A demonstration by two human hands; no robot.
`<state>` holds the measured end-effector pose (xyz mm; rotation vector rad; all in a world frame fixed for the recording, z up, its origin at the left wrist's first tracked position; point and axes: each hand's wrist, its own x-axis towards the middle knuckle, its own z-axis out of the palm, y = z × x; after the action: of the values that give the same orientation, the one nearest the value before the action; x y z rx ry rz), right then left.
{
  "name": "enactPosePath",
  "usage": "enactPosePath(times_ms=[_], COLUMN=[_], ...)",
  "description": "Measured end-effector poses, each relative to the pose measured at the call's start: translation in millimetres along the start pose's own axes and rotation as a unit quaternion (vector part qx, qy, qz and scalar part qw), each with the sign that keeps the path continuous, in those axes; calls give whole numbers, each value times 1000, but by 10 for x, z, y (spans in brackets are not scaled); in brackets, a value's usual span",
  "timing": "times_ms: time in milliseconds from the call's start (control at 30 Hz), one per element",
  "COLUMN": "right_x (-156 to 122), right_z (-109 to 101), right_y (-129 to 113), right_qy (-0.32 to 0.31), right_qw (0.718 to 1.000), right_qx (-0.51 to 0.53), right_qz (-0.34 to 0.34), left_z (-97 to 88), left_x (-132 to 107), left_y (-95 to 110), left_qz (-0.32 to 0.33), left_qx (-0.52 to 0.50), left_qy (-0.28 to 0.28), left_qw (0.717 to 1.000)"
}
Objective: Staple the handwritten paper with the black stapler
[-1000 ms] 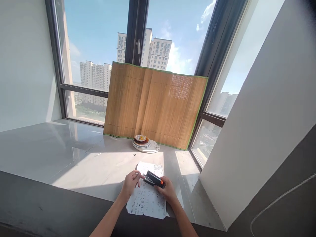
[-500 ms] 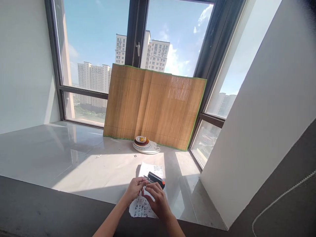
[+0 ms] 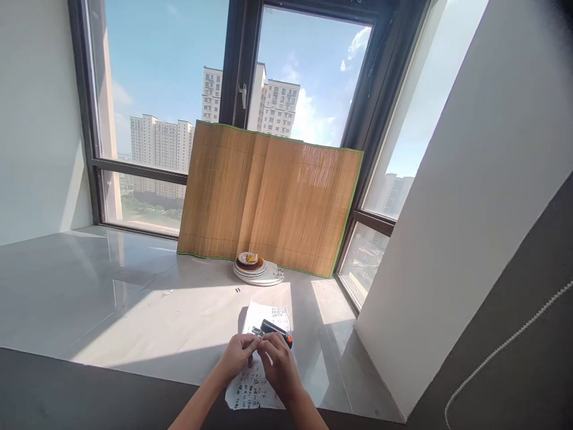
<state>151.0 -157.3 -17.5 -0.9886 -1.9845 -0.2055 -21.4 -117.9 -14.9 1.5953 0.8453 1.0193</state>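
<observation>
My left hand is closed in a pinch above handwritten paper sheets. Its fingertips meet those of my right hand, which is also pinched. Whatever small thing sits between them is hidden by the fingers. Just beyond my fingertips lies a black, elongated object with an orange-red end, possibly a stapler. A small shiny metallic piece shows beside it, close to my left fingers; I cannot tell whether it is joined to the black object.
Plates are stacked on the pale ledge, with two tiny dark strips in front. A bamboo mat leans against the window behind. A slanted white wall bounds the right side, and the ledge's front edge lies near my arms.
My view has shifted slightly, so the scene sits lower and further left. My right fingers have drawn closer together and nearer to the left fingertips.
</observation>
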Motion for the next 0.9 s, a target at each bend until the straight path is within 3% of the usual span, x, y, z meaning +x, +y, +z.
enactPosePath(times_ms=[167,267,333,433,533,633,800,900], right_x=[-1,36,59,61,72,185,512,604], right_z=[17,-86,-223,-436,-525,-450,-154,-7], right_y=[77,239,460,921,1373,1706,2031,2112], right_qy=[25,58,91,112,72,50,13,-1], right_qw=[999,995,980,935,921,917,907,905], right_qx=[-7,8,18,4,-8,-17,-38,-45], right_qz=[25,85,174,336,383,395,419,424], left_z=[49,20,-100,-431,-741,-844,-762,-733], left_x=[26,18,2,-21,-20,7,23,9], left_y=[-51,-75,-102,-181,-289,-369,-327,-234], left_qz=[2,-9,1,36,-19,-105,-111,-140], left_qx=[15,27,74,223,377,458,462,511], left_qy=[-7,34,81,121,180,168,167,138], left_qw=[1000,999,994,967,908,867,864,837])
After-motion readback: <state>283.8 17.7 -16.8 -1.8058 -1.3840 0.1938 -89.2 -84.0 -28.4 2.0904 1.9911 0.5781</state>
